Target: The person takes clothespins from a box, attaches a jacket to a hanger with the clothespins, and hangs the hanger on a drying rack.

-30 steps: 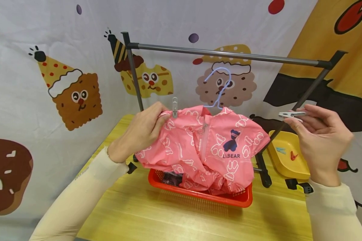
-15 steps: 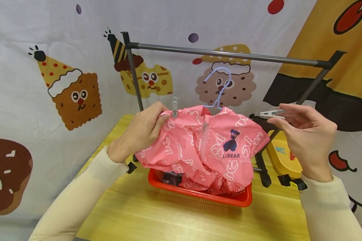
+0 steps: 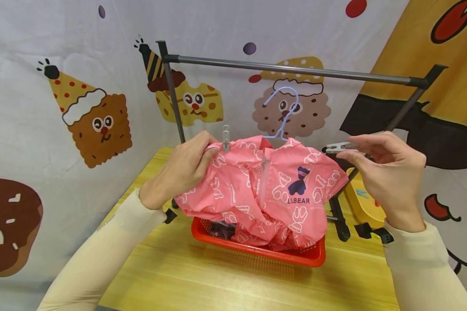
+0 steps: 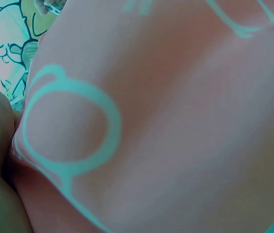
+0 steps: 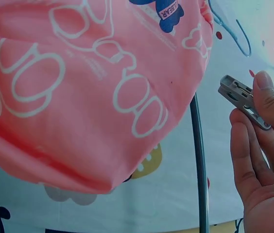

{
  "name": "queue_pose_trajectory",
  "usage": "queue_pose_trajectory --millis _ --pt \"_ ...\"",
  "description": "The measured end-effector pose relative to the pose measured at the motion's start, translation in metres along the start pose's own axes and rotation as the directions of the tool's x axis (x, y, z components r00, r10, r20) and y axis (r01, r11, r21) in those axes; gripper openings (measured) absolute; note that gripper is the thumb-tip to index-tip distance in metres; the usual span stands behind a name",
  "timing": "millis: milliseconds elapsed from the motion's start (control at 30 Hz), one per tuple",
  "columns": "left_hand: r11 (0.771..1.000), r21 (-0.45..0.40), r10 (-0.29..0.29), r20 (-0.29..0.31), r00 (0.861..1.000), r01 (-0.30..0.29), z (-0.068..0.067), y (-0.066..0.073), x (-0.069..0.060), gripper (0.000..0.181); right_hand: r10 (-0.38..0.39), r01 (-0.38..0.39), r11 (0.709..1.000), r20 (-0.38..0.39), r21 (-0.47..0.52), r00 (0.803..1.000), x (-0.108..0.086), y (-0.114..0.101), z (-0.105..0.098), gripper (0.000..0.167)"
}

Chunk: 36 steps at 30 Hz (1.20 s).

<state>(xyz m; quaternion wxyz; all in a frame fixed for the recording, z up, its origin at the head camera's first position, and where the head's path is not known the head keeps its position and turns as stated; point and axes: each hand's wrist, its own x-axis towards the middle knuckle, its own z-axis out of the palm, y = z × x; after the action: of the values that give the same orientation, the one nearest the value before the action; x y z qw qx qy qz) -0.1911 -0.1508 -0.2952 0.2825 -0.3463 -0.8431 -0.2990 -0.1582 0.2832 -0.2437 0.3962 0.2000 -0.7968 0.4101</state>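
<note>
A pink child's jacket (image 3: 237,185) with white bear outlines hangs on a lavender hanger (image 3: 284,123), whose hook stands up above the collar. At the jacket's left shoulder my left hand (image 3: 180,166) grips the cloth. A grey clothespin (image 3: 226,139) stands upright, clipped on that shoulder beside the hand. My right hand (image 3: 389,172) pinches a second grey clothespin (image 3: 340,147) between thumb and fingers, apart from the jacket's right shoulder. In the right wrist view this clothespin (image 5: 244,101) points toward the cloth. Pink cloth fills most of the left wrist view.
Below the jacket is a red basket (image 3: 257,250) with dark cloth inside, on a yellow wood-grain table (image 3: 202,285). A metal rack's bar (image 3: 288,69) spans behind. At the right, a yellow tray (image 3: 359,207) holds a blue and a red clothespin. A printed cloth forms the backdrop.
My right hand has moved left with its clothespin, from above the yellow tray to near the jacket's right shoulder. The left hand and the jacket have stayed in place.
</note>
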Motion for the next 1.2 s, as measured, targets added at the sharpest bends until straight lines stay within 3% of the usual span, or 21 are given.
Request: queue_pose_trajectory --millis 933,1200 --pt "0.999 0.005 0.038 -0.009 0.999 -0.038 -0.001 -0.001 0.001 0.007 -0.024 0.025 1.0 0.128 -0.005 0.992 0.013 -0.009 0.011 0.027" --pt "0.998 0.002 0.055 -0.013 0.998 -0.055 -0.001 0.001 0.001 0.006 -0.017 0.027 0.998 0.174 -0.054 0.985 0.016 -0.012 0.012 0.025"
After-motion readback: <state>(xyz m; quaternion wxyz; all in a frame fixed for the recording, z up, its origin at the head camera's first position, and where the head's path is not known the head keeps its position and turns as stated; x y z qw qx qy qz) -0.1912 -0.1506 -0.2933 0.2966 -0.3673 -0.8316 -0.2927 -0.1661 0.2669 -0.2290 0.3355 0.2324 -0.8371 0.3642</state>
